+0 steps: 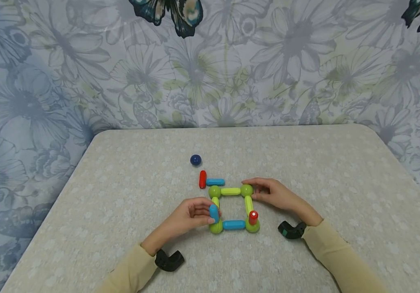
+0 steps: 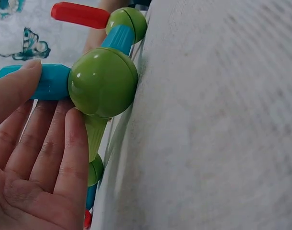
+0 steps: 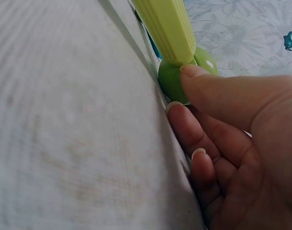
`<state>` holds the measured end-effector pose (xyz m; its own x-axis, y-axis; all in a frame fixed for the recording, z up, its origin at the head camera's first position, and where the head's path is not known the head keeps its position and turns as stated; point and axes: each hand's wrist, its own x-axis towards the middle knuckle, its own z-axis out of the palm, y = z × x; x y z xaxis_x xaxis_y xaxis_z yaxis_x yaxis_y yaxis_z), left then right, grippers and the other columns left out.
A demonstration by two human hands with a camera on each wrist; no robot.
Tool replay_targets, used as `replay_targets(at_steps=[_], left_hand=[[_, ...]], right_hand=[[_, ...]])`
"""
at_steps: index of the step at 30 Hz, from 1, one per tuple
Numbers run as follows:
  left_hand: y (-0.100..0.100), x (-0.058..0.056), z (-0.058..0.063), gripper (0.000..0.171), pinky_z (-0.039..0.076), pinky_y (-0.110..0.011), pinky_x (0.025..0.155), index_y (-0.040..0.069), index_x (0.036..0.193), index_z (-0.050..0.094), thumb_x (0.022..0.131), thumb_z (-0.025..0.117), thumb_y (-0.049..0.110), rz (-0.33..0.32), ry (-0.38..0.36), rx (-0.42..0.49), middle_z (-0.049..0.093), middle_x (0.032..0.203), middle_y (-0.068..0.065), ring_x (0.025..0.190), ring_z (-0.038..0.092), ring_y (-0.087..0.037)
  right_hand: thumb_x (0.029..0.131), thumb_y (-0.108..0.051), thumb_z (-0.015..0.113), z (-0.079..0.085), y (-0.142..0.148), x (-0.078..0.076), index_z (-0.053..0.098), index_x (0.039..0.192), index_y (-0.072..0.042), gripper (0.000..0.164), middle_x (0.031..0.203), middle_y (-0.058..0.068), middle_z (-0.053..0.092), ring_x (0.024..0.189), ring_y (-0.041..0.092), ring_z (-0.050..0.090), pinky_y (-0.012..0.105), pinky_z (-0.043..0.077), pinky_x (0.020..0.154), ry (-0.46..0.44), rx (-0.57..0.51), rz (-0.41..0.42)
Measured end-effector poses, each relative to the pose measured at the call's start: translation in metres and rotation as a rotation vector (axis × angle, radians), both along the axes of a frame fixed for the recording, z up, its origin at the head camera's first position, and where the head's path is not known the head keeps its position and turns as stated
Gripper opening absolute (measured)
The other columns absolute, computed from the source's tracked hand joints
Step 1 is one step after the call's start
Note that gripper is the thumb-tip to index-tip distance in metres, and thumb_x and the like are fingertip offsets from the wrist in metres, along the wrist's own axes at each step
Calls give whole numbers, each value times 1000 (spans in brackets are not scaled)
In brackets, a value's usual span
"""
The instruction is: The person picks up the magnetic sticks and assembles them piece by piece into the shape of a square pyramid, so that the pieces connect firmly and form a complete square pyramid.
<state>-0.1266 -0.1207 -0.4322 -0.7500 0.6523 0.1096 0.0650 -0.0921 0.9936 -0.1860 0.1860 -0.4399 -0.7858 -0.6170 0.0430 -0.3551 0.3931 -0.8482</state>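
Note:
A square of green balls joined by rods lies on the table, with yellow-green rods on three sides and a blue rod (image 1: 234, 224) along the near side. My left hand (image 1: 192, 212) pinches an upright blue rod (image 1: 214, 212) that stands on the near-left green ball (image 2: 102, 82). At the far-right corner, my right hand (image 1: 276, 194) holds the green ball (image 1: 247, 190) between thumb and fingers. In the right wrist view the thumb presses that ball (image 3: 172, 81) beside a yellow-green rod (image 3: 167, 28). A red rod (image 1: 253, 218) rises from the near-right ball.
Just beyond the square, a loose red rod (image 1: 203, 179) and a blue rod (image 1: 215, 182) lie touching at a right angle. Farther back sits a dark blue ball (image 1: 195, 160). The patterned tabletop (image 1: 140, 162) ends at a flowered wall (image 1: 268, 81).

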Motion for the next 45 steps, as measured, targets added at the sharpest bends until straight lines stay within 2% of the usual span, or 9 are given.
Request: replay_targets(at_steps=[5, 11, 14, 18, 22, 28, 32, 40, 45], left_hand=[[-4, -2, 3, 30, 50, -34, 84, -10, 115, 57, 89, 64, 2, 20, 20, -45, 62, 110, -20, 100, 60, -23], [-15, -14, 8, 29, 44, -35, 92, -4, 121, 58, 97, 54, 12, 232, 96, -177, 58, 120, -17, 112, 53, -29], [-15, -22, 9, 33, 43, -35, 94, -2, 125, 56, 96, 56, 14, 285, 116, -258, 56, 124, -16, 115, 51, -28], [-9, -30, 9, 37, 44, -34, 93, 0, 129, 53, 95, 58, 12, 246, 129, -321, 55, 127, -13, 115, 52, -26], [-1, -35, 8, 37, 45, -35, 91, -1, 128, 54, 93, 60, 9, 209, 182, -349, 55, 126, -12, 111, 54, -25], [3, -38, 4, 37, 47, -35, 88, -1, 126, 57, 90, 63, 7, 217, 200, -373, 58, 121, -11, 107, 55, -25], [6, -32, 17, 35, 47, -37, 87, -6, 123, 57, 89, 63, 2, 219, 196, -383, 58, 118, -17, 105, 55, -31], [-1, -30, 4, 31, 49, -31, 78, 4, 117, 64, 87, 69, 11, 218, 248, -435, 61, 112, -4, 100, 55, -20], [-4, -21, 8, 30, 47, -29, 70, 9, 113, 66, 84, 72, 13, 179, 256, -462, 64, 106, 0, 94, 57, -18]], right_hand=[[90, -6, 63, 1, 0, 2, 52, 131, -1, 44, 97, 4, 58, 79, 20, 51, 28, 44, 66, 26, -7, 9], [92, -12, 61, 7, 10, 22, 43, 138, -1, 50, 114, 8, 59, 88, 18, 56, 28, 48, 74, 69, -50, 17], [93, -14, 61, 8, 18, 40, 40, 141, -4, 53, 121, 9, 57, 97, 19, 56, 30, 48, 82, 63, -48, 10], [92, -19, 62, 8, 23, 65, 40, 142, -10, 55, 128, 6, 54, 112, 20, 50, 33, 42, 93, 52, -46, 24], [87, -26, 68, 5, 14, 80, 49, 137, -17, 54, 126, -5, 53, 115, 17, 46, 35, 41, 92, 129, -30, 15], [79, -28, 76, -2, -1, 85, 61, 125, -21, 50, 114, -11, 56, 105, 15, 48, 37, 43, 83, 288, -42, -56], [78, -24, 77, -6, -3, 83, 65, 120, -18, 44, 109, -10, 60, 101, 15, 50, 35, 43, 80, 327, -71, -77], [79, -7, 75, -6, 3, 80, 65, 115, -8, 38, 108, 0, 63, 101, 17, 53, 30, 45, 83, 300, -149, -36], [83, -9, 72, 0, 8, 75, 60, 118, -10, 37, 113, -2, 61, 107, 15, 54, 31, 44, 91, 180, -108, -93]])
